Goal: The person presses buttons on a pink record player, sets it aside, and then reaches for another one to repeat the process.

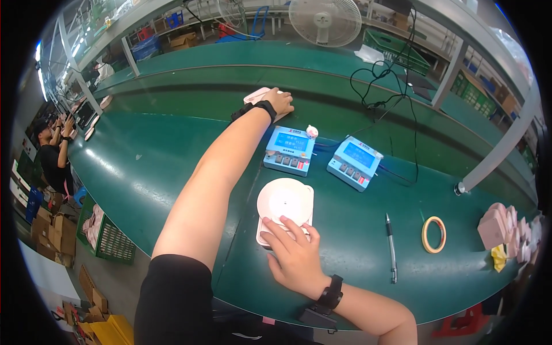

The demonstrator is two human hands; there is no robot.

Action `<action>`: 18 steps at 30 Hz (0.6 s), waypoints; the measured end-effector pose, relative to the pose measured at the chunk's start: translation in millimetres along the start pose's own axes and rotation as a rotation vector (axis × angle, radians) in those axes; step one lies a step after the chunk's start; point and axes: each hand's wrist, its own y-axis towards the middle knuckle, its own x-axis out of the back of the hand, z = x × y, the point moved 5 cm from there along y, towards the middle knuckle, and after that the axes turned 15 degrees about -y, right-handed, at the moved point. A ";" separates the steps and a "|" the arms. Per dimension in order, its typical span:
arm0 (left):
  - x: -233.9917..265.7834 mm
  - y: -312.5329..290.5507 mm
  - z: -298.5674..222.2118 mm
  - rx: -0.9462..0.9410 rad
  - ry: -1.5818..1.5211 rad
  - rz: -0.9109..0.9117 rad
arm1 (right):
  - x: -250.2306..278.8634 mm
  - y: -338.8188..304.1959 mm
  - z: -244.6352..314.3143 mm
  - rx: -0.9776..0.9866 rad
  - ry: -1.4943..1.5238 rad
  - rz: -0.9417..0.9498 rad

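My left arm stretches far across the green bench, and my left hand [280, 102] closes over a pale pink flat device [257, 95]. Part of that device is hidden beneath the hand and wrist. Close to me lies a second pale pink device with a round white disc [284, 201] on top. My right hand [296, 250] rests on its near end, fingers spread over the disc's lower edge. Just beyond it are two light-blue boxes with lit screens and buttons, a left box [289, 150] and a right box [355, 163]. A small white figure [312, 132] sits on the left box.
A pen [391, 248] and a roll of tape [433, 234] lie to the right. Several pink devices [497, 227] crowd the right end. Black cables [397, 86] hang down near a metal post [500, 144]. Another person [53, 152] works at far left.
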 end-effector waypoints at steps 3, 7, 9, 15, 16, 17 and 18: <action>21.5 -21.2 14.5 0.141 -0.115 -0.216 | -0.9 -1.7 1.6 0.002 0.001 0.001; 69.0 -87.7 36.9 0.438 -0.488 -0.670 | -0.6 -1.2 1.5 -0.005 0.013 0.004; 89.3 -119.7 47.8 0.534 -0.636 -0.661 | -0.8 -0.4 2.0 0.001 0.010 0.005; 150.1 -189.2 26.0 0.563 -0.709 -0.452 | 1.6 -0.6 5.2 0.025 -0.006 0.008; 147.8 -191.5 17.3 0.571 -0.722 -0.264 | 1.7 -0.7 5.0 0.028 -0.011 0.013; 142.4 -192.8 7.5 0.574 -0.734 -0.076 | 0.7 -0.5 4.4 0.027 -0.019 0.018; 143.1 -193.1 -0.7 0.578 -0.731 -0.081 | -0.2 0.2 3.7 0.024 -0.029 0.022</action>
